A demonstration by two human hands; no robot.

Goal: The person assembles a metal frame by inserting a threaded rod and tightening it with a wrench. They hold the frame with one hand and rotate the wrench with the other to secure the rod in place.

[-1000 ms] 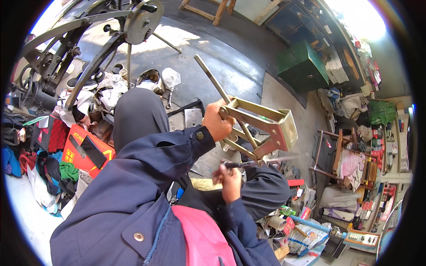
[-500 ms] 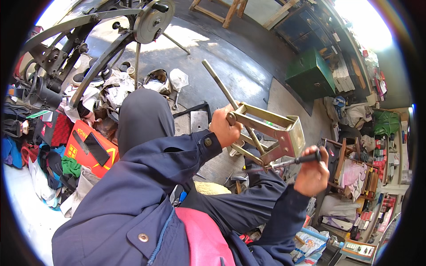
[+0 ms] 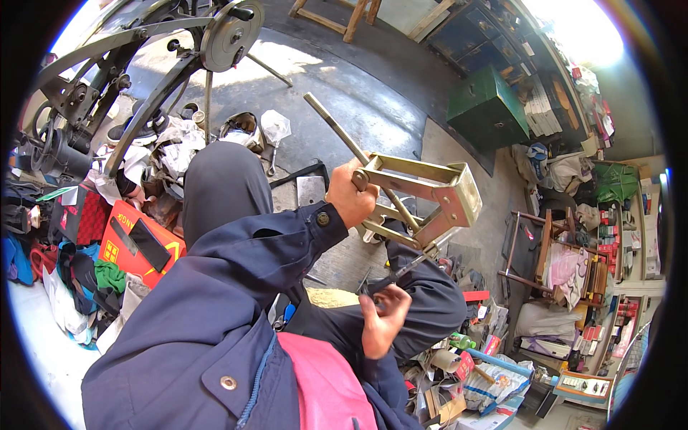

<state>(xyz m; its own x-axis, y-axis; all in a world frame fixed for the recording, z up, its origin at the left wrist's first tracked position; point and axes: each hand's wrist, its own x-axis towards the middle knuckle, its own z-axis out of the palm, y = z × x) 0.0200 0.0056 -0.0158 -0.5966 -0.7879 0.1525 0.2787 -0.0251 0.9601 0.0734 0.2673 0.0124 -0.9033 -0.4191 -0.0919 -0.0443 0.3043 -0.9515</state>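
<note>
A yellowish metal scissor jack [image 3: 430, 197] is held up above my lap, partly unfolded, with a long threaded rod [image 3: 333, 123] running through it. My left hand [image 3: 351, 193] is closed around the jack's pivot end, beside the rod. From the jack's lower corner a thin black-handled metal rod [image 3: 419, 265] slants down towards me. Curled fingers of my right hand [image 3: 385, 319] are at its black handle [image 3: 378, 285]; the palm side hides part of the grip. My knees are on either side beneath the jack.
A treadle machine with a round wheel [image 3: 233, 32] stands at the far left. Piled clothes and a red box [image 3: 140, 247] lie left. A green metal box [image 3: 489, 111] is at the far right. Clutter, a plastic bag [image 3: 494, 387] and a folding chair [image 3: 548, 258] fill the right.
My right hand has swung from the jack's right side down and left, turning the black-handled rod with it. The jack, in my left hand, has shifted slightly left in view.
</note>
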